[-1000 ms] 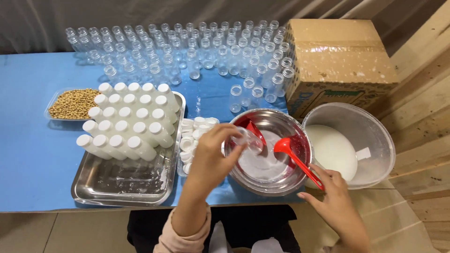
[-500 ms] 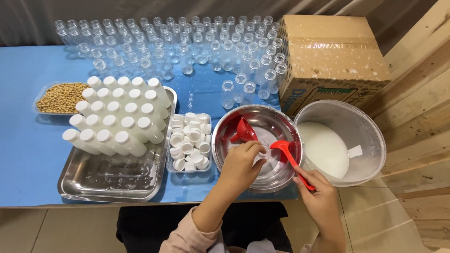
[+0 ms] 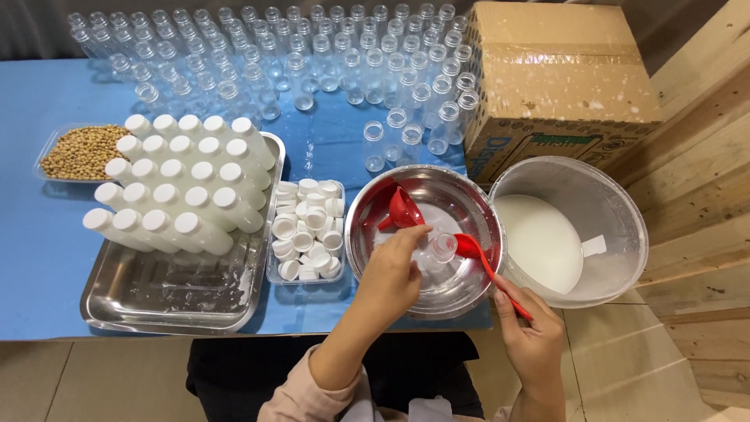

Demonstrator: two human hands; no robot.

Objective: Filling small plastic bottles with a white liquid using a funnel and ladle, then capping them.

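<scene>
Fingers (image 3: 412, 238) pinch an empty bottle (image 3: 439, 248) over the steel bowl (image 3: 367, 215); right fingers (image 3: 508, 301) grip a red ladle (image 3: 480, 254).

Table: my blue table (image 3: 47, 258).
Back: empty clear bottles (image 3: 312, 55), cardboard box (image 3: 558, 86).
Left: soybean tray (image 3: 78, 152), steel tray (image 3: 168, 293).
Middle: cap tub (image 3: 308, 230).
Right: steel bowl (image 3: 426, 293), milk basin (image 3: 601, 203).

Small clear bottle (image 3: 437, 250) lower part hidden behind left hand (image 3: 388, 280); empty bottle rows (image 3: 258, 47) cut off at top edge.
</scene>
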